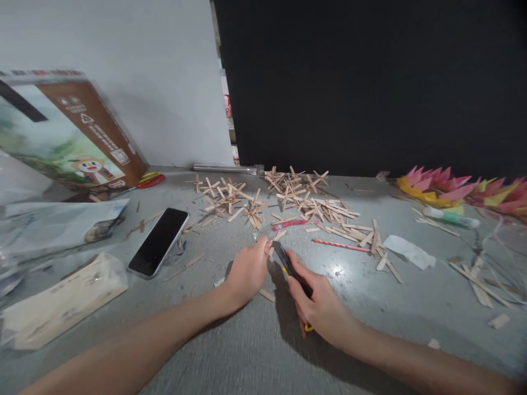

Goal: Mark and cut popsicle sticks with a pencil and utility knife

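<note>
A black and yellow utility knife (293, 272) is being gripped, tilted, its tip being pressed toward a small pale wooden stick (272, 250) that is being pinned flat on the grey tabletop.

Both bare forearms reach forward and converge at centre; the left hand (247, 270) curls knuckles-up, fingertips pinched together; the right hand (321, 307) is clenched, index finger extended forward.

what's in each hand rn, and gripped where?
Right hand grips a utility knife by its handle, blade end forward. Left hand pinches a small wooden stick at its end.
</note>
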Motion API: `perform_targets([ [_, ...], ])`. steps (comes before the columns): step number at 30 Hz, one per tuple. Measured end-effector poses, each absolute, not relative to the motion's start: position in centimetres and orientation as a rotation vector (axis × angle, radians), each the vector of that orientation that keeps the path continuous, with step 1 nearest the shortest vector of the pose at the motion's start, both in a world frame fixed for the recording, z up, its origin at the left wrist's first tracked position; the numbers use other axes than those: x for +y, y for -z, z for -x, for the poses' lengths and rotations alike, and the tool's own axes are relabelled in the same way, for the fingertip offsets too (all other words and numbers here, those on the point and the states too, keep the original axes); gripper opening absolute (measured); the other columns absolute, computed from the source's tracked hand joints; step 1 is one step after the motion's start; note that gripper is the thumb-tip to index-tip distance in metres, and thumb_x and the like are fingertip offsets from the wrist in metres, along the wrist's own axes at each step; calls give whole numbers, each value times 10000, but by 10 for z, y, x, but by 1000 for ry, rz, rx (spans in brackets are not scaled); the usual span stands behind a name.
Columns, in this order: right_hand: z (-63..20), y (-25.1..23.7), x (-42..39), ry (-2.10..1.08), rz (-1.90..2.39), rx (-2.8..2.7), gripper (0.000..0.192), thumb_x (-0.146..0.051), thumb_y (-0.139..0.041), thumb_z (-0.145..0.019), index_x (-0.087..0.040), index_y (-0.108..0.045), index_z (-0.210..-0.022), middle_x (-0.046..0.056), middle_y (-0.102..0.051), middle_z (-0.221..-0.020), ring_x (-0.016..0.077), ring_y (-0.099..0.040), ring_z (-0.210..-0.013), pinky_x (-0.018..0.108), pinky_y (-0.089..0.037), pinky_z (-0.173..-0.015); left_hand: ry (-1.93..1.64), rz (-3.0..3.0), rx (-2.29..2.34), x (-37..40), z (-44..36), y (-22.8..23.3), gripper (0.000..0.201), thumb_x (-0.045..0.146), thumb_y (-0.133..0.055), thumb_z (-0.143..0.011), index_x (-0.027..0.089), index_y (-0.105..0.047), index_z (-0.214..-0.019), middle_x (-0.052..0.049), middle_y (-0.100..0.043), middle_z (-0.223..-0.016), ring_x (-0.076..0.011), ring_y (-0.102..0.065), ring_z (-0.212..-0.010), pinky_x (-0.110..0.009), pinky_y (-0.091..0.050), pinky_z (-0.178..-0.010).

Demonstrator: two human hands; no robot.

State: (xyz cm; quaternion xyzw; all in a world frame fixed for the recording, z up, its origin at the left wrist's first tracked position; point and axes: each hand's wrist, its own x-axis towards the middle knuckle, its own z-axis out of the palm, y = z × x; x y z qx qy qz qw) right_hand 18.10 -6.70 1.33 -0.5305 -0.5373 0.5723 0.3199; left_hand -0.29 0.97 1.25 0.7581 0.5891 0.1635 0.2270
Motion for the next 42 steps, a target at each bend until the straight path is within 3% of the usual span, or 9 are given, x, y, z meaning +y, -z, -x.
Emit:
perform_targets([
  [7,-186,-9,-65,-1530,1348,-1376,805,-521,-541,-1054,-200,-278,-1743,-116,-436,-497,126,-467,-350,231,-497,-371,-571,-2048,1572,12,5,-6,347,325,-281,-1135,243,-464,-852,-1,-569,-668,-201,-553,-603,-308,-281,-623],
  [12,-188,-8,-62,-1653,1221,-1289,812,-528,-548,-1064,-236,-236,-1754,-135,-374,-496,119,-416,-367,258,-545,-410,-768,-1872,1369,14,4,-1,454,468,-241,-1143,252,-391,-773,26,-489,-627,-169,-475,-574,-297,-331,-606],
  [18,-188,-8,-63,-1640,1186,-1294,795,-527,-556,-1068,-267,-243,-1751,-85,-514,-671,100,-468,-411,265,-557,-450,-863,-1647,1188,13,0,-6,483,518,-229,-1131,255,-387,-757,41,-436,-607,-148,-431,-550,-275,-377,-564],
  [26,-193,-11,-63,-1707,1161,-1382,807,-457,-532,-1091,-339,-108,-1768,-24,-633,-901,112,-617,-553,280,-564,-596,-917,-1527,1109,14,4,-5,485,559,-304,-1110,250,-371,-742,65,-392,-593,-119,-374,-517,-241,-338,-509],
  [31,-194,-11,-61,-1725,1141,-1388,830,-481,-543,-1082,-301,-116,-1771,-40,-608,-779,133,-613,-555,271,-532,-584,-916,-1476,1089,13,2,-13,453,552,-335,-1095,255,-349,-753,90,-366,-546,-99,-312,-452,-236,-297,-478],
  [37,-194,-9,-60,-1735,1123,-1348,874,-524,-563,-1056,-239,-147,-1770,-97,-463,-588,143,-522,-502,295,-543,-570,-920,-1460,1052,13,3,-14,435,538,-350,-1085,254,-365,-755,101,-373,-500,-89,-281,-414,-246,-264,-468],
  [42,-194,-12,-56,-1817,1054,-1174,956,-554,-682,-977,-247,-223,-1758,-101,-453,-650,100,-448,-467,273,-512,-510,-894,-1420,991,17,6,-9,434,512,-332,-1090,255,-352,-740,101,-361,-461,-87,-254,-400,-251,-246,-474],
])
